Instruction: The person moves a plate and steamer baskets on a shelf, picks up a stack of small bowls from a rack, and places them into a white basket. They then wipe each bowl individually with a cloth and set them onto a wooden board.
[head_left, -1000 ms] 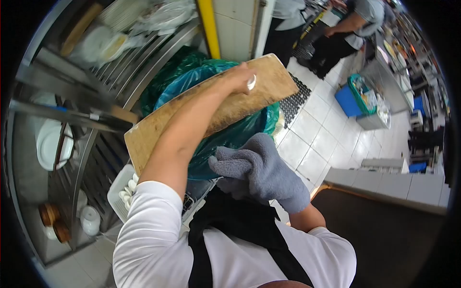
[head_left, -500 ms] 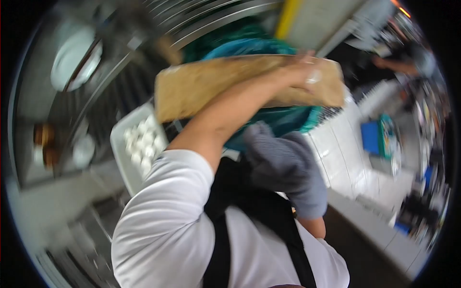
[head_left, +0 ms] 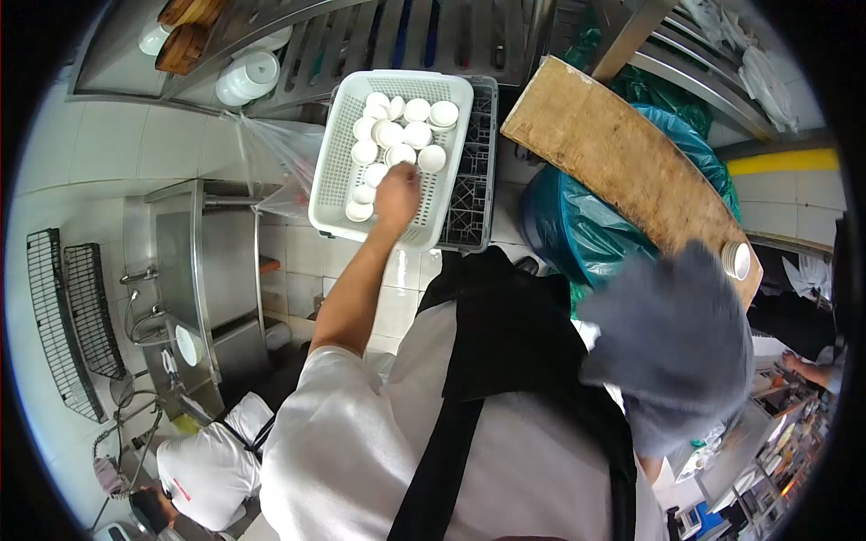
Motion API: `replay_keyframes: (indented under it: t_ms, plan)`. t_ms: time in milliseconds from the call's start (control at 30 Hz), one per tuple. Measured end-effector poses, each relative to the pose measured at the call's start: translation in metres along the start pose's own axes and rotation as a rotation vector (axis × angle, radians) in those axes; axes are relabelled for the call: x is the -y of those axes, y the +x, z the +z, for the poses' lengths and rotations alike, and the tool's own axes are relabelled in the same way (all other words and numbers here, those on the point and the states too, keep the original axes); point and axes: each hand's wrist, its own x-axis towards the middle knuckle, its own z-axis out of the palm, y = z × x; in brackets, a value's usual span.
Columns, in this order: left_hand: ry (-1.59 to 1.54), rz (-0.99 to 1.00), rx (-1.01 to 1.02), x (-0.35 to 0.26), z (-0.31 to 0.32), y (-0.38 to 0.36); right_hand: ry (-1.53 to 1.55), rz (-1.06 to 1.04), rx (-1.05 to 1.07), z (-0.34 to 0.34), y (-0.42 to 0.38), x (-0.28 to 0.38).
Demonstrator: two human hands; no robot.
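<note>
A white perforated plastic basket [head_left: 456,99] holds several small white sauce dishes [head_left: 417,135], some stacked or leaning together. My left hand [head_left: 398,194] reaches down into the basket beside the dishes. Its fingers are bent, blurred and partly hidden, so I cannot see whether a dish is between them. A blurred grey towel [head_left: 672,334] covers my right hand and forearm and hangs from them; the fingers do not show. Near the towel, a small stack of white dishes [head_left: 736,261] rests at the right end of a curved wooden board [head_left: 613,135].
The board lies across a blue bin [head_left: 546,216] lined with green plastic. Under the basket is a black rack [head_left: 478,162]. A slatted metal shelf [head_left: 379,41] runs above. A co-worker [head_left: 203,464] is at lower left near a steel sink unit [head_left: 225,261]; another person's arm [head_left: 812,370] shows far right.
My left hand has moved from the right end of the board back left into the basket. The white dishes at that end now stand free of it. The view has swung left.
</note>
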Motion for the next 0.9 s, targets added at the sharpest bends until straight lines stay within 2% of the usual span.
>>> replay_keyframes:
  t_ms: [100, 133, 167, 200, 233, 300, 500, 600, 667, 700, 767, 833, 900]
  plan:
    - [0.276, -0.069, 0.152, 0.076, 0.015, 0.003, 0.004, -0.065, 0.006, 0.017, 0.018, 0.016]
    - [0.261, -0.070, 0.142, 0.092, 0.022, 0.007, 0.000, -0.080, 0.013, 0.026, 0.022, 0.024]
    - [0.421, -0.116, 0.249, 0.108, 0.031, 0.009, -0.006, -0.093, 0.019, 0.031, 0.026, 0.030]
    - [0.583, -0.151, 0.359, 0.114, 0.032, 0.016, -0.010, -0.098, 0.025, 0.035, 0.028, 0.036]
    - [0.572, -0.133, 0.363, 0.120, 0.034, 0.021, -0.018, -0.099, 0.030, 0.036, 0.031, 0.040]
    - [0.712, -0.187, 0.515, 0.125, 0.039, 0.030, -0.035, -0.099, 0.036, 0.040, 0.034, 0.044]
    - [0.760, -0.081, 0.557, 0.129, 0.042, 0.031, -0.031, -0.069, 0.071, 0.053, 0.031, 0.059]
    - [0.617, -0.039, 0.463, 0.135, 0.046, 0.029, 0.000, -0.070, 0.082, 0.059, 0.032, 0.063]
    - [0.118, -0.216, 0.222, 0.137, 0.042, 0.023, 0.026, -0.075, 0.091, 0.064, 0.034, 0.065]
    - [0.119, -0.206, 0.231, 0.139, 0.041, 0.022, 0.040, -0.078, 0.097, 0.068, 0.035, 0.065]
    - [-0.467, -0.529, 0.183, 0.142, 0.043, 0.025, 0.054, -0.095, 0.106, 0.073, 0.037, 0.066]
    - [-0.501, -0.565, 0.160, 0.118, 0.026, 0.021, 0.069, -0.105, 0.111, 0.080, 0.037, 0.067]
    - [-0.108, -0.345, 0.102, 0.110, 0.021, 0.019, 0.078, -0.117, 0.112, 0.084, 0.035, 0.066]
